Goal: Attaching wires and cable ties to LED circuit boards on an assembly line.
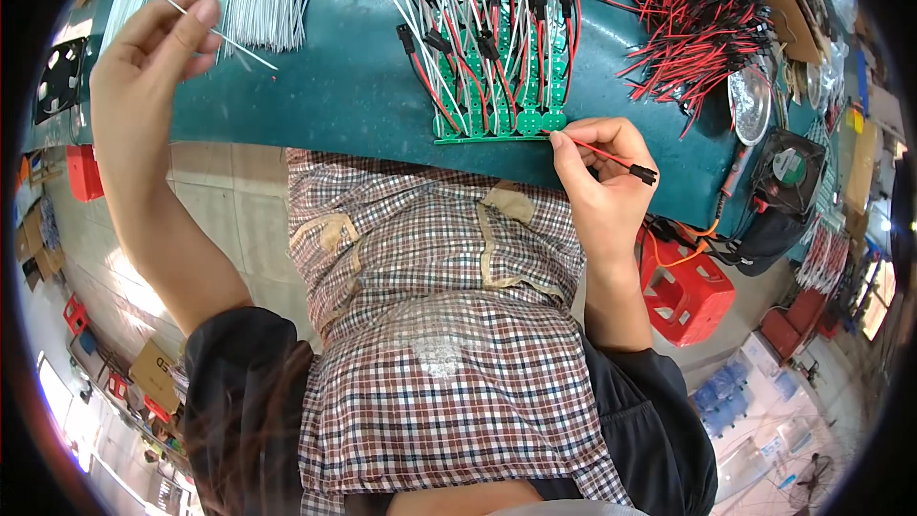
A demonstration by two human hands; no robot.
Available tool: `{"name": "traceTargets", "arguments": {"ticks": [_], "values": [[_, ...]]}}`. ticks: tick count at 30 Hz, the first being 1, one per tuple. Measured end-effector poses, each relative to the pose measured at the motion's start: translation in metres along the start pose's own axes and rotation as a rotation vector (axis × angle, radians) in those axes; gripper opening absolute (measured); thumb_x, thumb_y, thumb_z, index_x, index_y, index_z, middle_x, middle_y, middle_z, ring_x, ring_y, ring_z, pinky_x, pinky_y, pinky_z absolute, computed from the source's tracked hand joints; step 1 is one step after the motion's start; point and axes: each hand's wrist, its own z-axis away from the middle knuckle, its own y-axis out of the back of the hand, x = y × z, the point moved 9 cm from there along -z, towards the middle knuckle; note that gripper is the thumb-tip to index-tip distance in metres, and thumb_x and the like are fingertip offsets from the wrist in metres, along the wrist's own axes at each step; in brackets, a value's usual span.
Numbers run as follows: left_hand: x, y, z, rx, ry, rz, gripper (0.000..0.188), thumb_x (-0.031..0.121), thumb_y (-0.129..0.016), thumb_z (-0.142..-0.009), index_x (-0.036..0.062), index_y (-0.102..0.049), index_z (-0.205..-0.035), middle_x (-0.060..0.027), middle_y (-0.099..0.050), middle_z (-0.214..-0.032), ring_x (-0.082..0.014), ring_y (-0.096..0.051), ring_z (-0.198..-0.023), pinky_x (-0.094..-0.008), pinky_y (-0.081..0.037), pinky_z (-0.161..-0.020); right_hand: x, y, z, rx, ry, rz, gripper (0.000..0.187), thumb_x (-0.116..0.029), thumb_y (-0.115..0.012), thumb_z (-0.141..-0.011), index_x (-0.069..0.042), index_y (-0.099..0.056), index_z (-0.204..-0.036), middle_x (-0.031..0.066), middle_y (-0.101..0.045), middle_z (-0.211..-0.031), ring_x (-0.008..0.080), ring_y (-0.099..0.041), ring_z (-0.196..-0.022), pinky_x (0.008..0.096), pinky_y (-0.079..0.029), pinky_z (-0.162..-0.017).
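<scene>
My left hand [158, 48] is raised over the left side of the table, thumb and fingers closed on a thin white wire [246, 50]. A second pale strand crosses it, blurred. In front of me, at the table's near edge, lies a green circuit board panel [525, 122] with many white wires and red-and-black leads with black plugs standing on it. At its right end, my right hand [611, 177] pinches a red-and-black connector lead [602, 150]. The lead's black plug sticks out to the right across my fingers. Its other end, at my fingertips beside the board, is hard to make out.
A bundle of white wires [272, 0] lies at the back left of the teal table [353, 86]. Right of the board sits a heap of red-and-black leads [697, 29]. A soldering iron [735, 172] and a small fan [788, 172] stand farther right. Below is a red stool [688, 301].
</scene>
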Motion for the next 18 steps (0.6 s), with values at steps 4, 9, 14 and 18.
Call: {"name": "traceTargets", "arguments": {"ticks": [4,9,14,18], "values": [[0.012,-0.043,0.035,-0.081,-0.039,0.226,0.016,0.014,-0.071,-0.093,0.0004,-0.070,-0.101,-0.0045,-0.071,-0.101,-0.0080,-0.065,-0.081,-0.0189,-0.051,-0.070,-0.004,0.002,0.000,0.018,0.050,0.057,0.012,0.004,-0.073,-0.082,0.000,-0.062,-0.083,0.0010,-0.065,-0.079,0.0034,-0.056,-0.065,0.0186,-0.045,-0.059],[0.014,-0.090,0.065,-0.101,-0.082,0.128,0.011,0.003,-0.072,-0.088,-0.0013,-0.067,-0.097,-0.0043,-0.070,-0.100,-0.0109,-0.067,-0.078,-0.0226,-0.054,-0.064,-0.013,-0.001,0.000,0.018,0.132,0.143,0.012,0.005,-0.073,-0.080,0.000,-0.062,-0.084,0.0021,-0.065,-0.079,0.0044,-0.056,-0.064,0.0195,-0.046,-0.059],[0.015,-0.100,0.079,-0.060,-0.206,-0.119,0.009,0.002,-0.072,-0.086,-0.0001,-0.066,-0.092,-0.0082,-0.069,-0.093,-0.0198,-0.068,-0.074,-0.0282,-0.056,-0.062,-0.027,-0.019,0.001,-0.104,0.285,0.328,0.013,0.004,-0.073,-0.079,0.000,-0.064,-0.087,0.0041,-0.064,-0.079,0.0082,-0.059,-0.065,0.0219,-0.048,-0.061],[0.013,-0.079,0.085,0.066,-0.313,-0.105,0.011,0.001,-0.072,-0.084,0.0015,-0.066,-0.093,-0.0106,-0.069,-0.092,-0.0192,-0.068,-0.072,-0.0282,-0.055,-0.065,-0.036,-0.025,0.000,-0.081,0.238,0.434,0.014,0.002,-0.073,-0.081,-0.001,-0.068,-0.094,0.0026,-0.063,-0.081,0.0079,-0.058,-0.068,0.0226,-0.048,-0.063]]}}
